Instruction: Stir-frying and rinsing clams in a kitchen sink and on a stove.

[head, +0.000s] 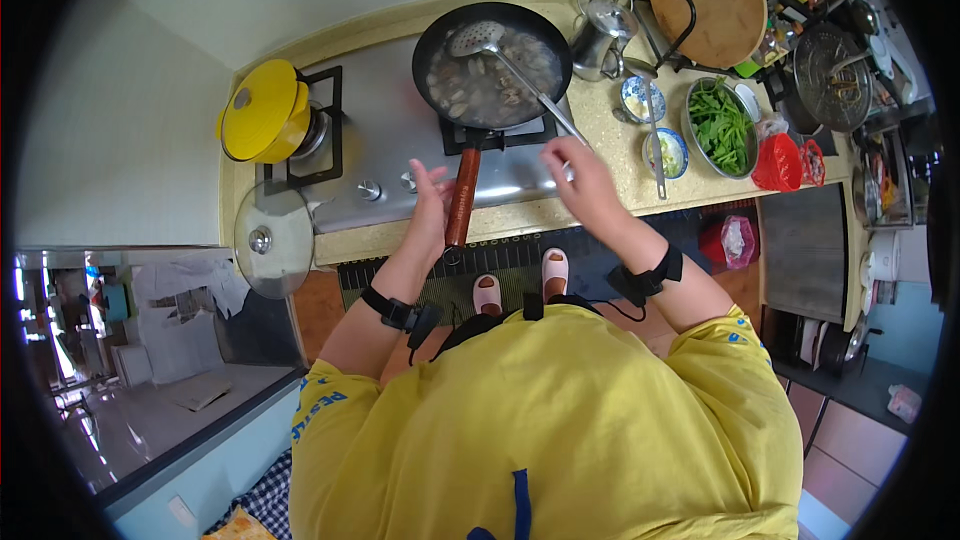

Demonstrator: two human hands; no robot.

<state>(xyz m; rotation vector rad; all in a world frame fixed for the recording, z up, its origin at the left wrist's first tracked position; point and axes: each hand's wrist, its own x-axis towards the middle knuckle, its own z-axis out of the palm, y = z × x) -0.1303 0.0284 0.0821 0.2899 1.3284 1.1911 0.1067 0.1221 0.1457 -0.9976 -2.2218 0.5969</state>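
A black wok (491, 64) with a brown wooden handle (463, 195) sits on the right burner, holding sliced food in cloudy, steaming liquid. A perforated steel skimmer (478, 37) rests its head in the wok, and its long handle slants down to the right. My left hand (430, 202) is just left of the wok handle, thumb apart and palm turned towards it; no grip shows. Curled fingers mark my right hand (577, 180), beside the lower end of the skimmer's handle; whether it touches the handle is unclear.
A yellow lidded pot (262, 112) stands at the left burner, a glass lid (274, 240) below it. To the right are a steel pitcher (600, 37), small bowls (643, 99), a ladle (657, 157), a bowl of leafy greens (720, 127) and a red plastic basket (776, 163).
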